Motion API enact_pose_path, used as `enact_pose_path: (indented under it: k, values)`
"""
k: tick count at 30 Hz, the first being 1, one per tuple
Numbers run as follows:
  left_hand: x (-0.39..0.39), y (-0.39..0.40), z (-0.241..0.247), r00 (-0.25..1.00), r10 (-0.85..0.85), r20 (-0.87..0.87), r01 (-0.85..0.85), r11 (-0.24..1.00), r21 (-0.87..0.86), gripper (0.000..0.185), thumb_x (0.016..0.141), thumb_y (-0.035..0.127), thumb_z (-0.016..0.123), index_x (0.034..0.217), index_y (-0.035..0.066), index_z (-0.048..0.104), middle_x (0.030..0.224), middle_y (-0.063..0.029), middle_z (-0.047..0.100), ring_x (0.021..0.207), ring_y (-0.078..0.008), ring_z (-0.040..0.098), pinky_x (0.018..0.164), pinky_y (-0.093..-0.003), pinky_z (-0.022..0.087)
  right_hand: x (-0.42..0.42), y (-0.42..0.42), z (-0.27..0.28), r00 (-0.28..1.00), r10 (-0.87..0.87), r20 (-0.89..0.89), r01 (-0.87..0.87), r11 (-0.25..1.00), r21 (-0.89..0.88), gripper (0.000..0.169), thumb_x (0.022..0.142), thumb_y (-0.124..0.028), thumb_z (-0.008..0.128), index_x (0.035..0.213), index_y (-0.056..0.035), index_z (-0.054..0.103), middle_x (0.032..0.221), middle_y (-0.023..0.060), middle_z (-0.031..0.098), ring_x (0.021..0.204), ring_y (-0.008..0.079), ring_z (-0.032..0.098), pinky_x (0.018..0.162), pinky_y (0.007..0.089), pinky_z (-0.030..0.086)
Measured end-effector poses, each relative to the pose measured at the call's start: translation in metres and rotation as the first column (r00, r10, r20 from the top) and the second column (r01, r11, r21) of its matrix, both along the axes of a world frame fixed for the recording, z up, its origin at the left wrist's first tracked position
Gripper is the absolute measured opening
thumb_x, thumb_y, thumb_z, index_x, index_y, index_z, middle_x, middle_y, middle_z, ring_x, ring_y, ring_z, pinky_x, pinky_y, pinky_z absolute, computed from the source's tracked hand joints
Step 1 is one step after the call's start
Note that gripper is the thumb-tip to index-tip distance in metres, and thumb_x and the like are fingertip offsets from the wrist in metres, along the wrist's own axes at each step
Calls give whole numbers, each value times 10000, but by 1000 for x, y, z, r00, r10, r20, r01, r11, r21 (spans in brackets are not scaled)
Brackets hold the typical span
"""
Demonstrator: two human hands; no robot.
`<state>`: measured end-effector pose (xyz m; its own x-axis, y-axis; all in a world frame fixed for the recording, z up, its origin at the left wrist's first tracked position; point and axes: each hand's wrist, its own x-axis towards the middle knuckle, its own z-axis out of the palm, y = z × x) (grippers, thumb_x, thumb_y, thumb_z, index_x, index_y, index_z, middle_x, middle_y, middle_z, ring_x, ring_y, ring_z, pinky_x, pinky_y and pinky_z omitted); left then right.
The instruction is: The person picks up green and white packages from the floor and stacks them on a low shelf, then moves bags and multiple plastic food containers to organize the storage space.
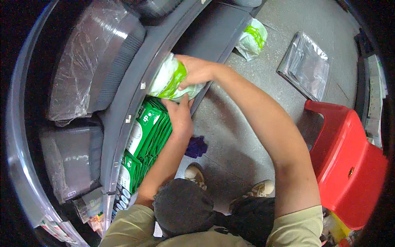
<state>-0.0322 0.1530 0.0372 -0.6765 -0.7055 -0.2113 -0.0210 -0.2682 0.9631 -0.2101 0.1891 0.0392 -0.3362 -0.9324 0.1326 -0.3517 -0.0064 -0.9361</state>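
Observation:
Both hands hold a white and green plastic-wrapped package (166,78) on the lower grey shelf. My left hand (180,112) grips its near side, thumb up against the plastic. From the far right side, my right hand (196,72) presses on the wrap with spread fingers. Just below the package, green plastic packets (151,126) stand in a row on the same shelf, beside my left forearm. Another white and green package (253,38) lies on the floor by the shelf's far end. The parts of both hands behind the package are hidden.
Plastic-wrapped stacks of dark containers (89,61) fill the upper shelf at left. A red plastic stool (342,163) stands at right. Folded clear plastic bags (305,66) lie on the floor. A dark purple cloth-like item (196,147) lies near my shoes.

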Motion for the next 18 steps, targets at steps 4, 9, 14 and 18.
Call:
enact_pose_path:
  k: [4,9,14,18]
  values:
    - [41,3,-19,988,-137,71,151,946,-288,923,918,-56,622,1636,77,60,1682,-167,182,1553,-298,203,1247,-477,163,6,-32,2,999,36,-35,-32,995,96,840,636,-142,905,1374,29,541,1284,215,660,1208,354,627,1072,384,484]
    - [82,3,-25,895,-368,254,440,826,-352,879,912,-35,663,1621,28,146,1695,-220,82,1578,-324,131,1271,-466,122,2,-79,-21,993,97,-73,-68,942,328,883,680,-279,907,1407,44,523,1341,250,635,1230,365,620,1053,396,497]
    - [76,-3,-24,838,-403,367,544,566,-620,736,867,30,720,1519,9,379,1605,-247,283,1490,-391,295,1222,-496,252,-11,-105,-41,976,149,-160,-44,851,523,896,722,-469,843,1391,58,565,1346,276,633,1234,383,621,1051,423,499]
    - [78,-12,-21,799,-330,503,594,307,-743,699,830,67,763,1453,0,453,1543,-271,346,1404,-451,342,1168,-530,286,-3,-101,-7,916,301,-264,-105,817,566,706,793,-357,719,1360,48,600,1330,286,638,1228,385,625,1035,435,512]
